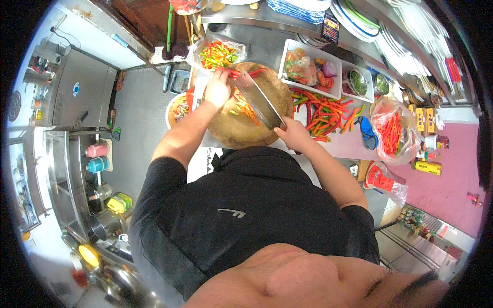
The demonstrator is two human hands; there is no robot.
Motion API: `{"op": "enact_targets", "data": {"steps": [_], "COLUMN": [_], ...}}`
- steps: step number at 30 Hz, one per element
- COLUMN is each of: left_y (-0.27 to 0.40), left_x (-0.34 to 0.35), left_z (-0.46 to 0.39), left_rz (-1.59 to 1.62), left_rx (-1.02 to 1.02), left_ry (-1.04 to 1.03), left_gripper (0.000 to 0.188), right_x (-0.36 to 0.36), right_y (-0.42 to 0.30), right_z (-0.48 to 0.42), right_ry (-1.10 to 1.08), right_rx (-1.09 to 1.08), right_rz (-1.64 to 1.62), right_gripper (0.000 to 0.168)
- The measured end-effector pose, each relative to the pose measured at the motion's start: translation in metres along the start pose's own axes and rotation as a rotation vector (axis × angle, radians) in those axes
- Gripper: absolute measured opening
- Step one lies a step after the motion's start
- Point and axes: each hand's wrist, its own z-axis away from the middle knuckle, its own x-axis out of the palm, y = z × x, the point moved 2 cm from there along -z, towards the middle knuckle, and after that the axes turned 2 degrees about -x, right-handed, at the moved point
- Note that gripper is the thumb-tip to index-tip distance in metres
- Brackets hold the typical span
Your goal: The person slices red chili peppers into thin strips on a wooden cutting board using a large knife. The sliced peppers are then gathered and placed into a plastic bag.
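Note:
My right hand (295, 135) grips the handle of a broad cleaver (261, 101), whose blade slants up and left over a round wooden chopping board (231, 129). At the board's far left, my left hand (218, 89) holds red chili peppers (257, 72) with bent fingers, close to the blade's far end. Some of the fingertips are hard to make out. Cut pieces of red, orange and green pepper (246, 107) lie on the board beside the blade, partly hidden by it.
A plastic-lined container of cut peppers (218, 54) stands beyond the board. Whole chili peppers (323, 113) are heaped to the right, near a white tub of vegetables (311, 69) and a bag of red peppers (389, 131). A bowl (177, 109) sits at left. Stacked plates (354, 21) fill the shelf.

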Motion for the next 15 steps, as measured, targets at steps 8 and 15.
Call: {"op": "enact_targets", "data": {"steps": [8,15], "left_y": [0.002,-0.006], "left_x": [0.008,-0.032], "left_z": [-0.059,-0.048], "left_rz": [-0.347,-0.246], "left_rx": [0.147,0.078], "left_ry": [-0.510,-0.177], "left_gripper": [0.037,0.021], "right_x": [0.021,0.030], "right_y": [0.007,0.011], "right_z": [-0.007,-0.031], "right_ry": [-0.183,-0.044], "right_rx": [-0.240,-0.244], "right_rz": [0.197,0.039], "right_gripper": [0.033,0.030]}}
